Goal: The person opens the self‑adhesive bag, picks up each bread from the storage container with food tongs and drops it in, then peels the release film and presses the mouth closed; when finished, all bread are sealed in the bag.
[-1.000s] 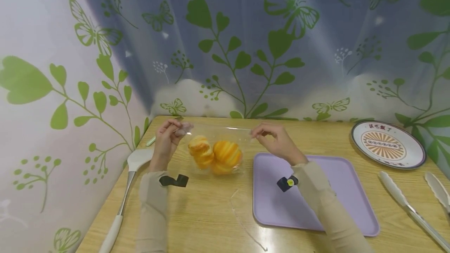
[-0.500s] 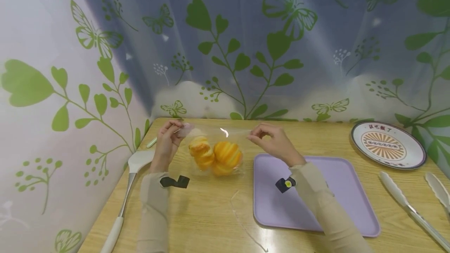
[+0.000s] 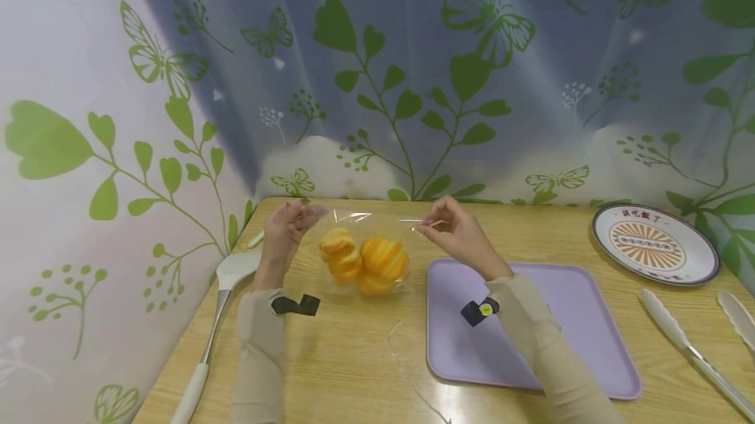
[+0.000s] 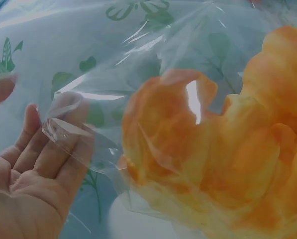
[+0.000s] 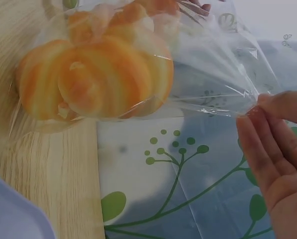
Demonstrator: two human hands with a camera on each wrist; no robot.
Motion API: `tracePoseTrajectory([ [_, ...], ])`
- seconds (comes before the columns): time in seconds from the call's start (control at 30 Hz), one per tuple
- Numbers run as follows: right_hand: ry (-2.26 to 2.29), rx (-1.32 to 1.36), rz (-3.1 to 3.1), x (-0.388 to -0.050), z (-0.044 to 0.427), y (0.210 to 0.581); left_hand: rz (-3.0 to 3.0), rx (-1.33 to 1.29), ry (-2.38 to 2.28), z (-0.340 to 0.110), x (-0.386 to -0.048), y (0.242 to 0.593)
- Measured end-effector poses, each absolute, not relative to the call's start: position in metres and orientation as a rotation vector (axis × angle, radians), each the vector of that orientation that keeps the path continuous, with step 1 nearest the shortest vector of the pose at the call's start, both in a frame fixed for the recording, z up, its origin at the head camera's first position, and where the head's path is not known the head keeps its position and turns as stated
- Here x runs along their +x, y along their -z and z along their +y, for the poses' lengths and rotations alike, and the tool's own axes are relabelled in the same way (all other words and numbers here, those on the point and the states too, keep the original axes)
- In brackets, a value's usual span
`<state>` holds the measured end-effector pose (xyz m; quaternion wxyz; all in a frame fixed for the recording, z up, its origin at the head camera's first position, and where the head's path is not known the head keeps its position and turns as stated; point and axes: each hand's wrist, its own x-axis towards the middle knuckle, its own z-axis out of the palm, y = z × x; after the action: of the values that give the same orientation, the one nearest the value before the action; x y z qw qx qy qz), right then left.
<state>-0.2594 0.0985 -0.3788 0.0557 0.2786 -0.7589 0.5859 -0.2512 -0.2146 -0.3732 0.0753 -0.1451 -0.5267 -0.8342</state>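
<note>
A clear plastic bag (image 3: pixel 354 217) lies at the middle back of the table. Through its film show a lumpy golden bread (image 3: pixel 340 260) and a rounder, striped bread (image 3: pixel 383 263). My right hand (image 3: pixel 457 237) pinches the bag's upper right corner between thumb and fingertips. At the upper left corner is my left hand (image 3: pixel 280 240). In the left wrist view its fingers (image 4: pixel 58 159) are extended, with the bag's corner lying against them, and the thumb stands apart.
A purple tray (image 3: pixel 472 345) sits at right, below my right forearm. Farther right are a patterned plate (image 3: pixel 655 244) and tongs (image 3: pixel 690 352). A white-headed spatula (image 3: pixel 236 268) lies at left. A thin clear strip (image 3: pixel 404 368) rests in front of the bag.
My left thumb and fingers have shifted at the bag's left corner. The right hand's fingers have moved slightly on its corner. The breads stay in place.
</note>
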Motion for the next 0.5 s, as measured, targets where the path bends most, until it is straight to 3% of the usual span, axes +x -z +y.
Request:
tracePoseTrajectory([
  [0.17, -1.836, 0.831, -2.291, -0.2599, 0.0993, 0.378, -1.85, -0.203, 2.285, -0.2129, -0.2501, 0.368],
  [0.5, -1.862, 0.752, -2.266, -0.2598, 0.1001, 0.3789, -1.958, -0.332, 2.203, -0.2163, -0.2489, 0.3683],
])
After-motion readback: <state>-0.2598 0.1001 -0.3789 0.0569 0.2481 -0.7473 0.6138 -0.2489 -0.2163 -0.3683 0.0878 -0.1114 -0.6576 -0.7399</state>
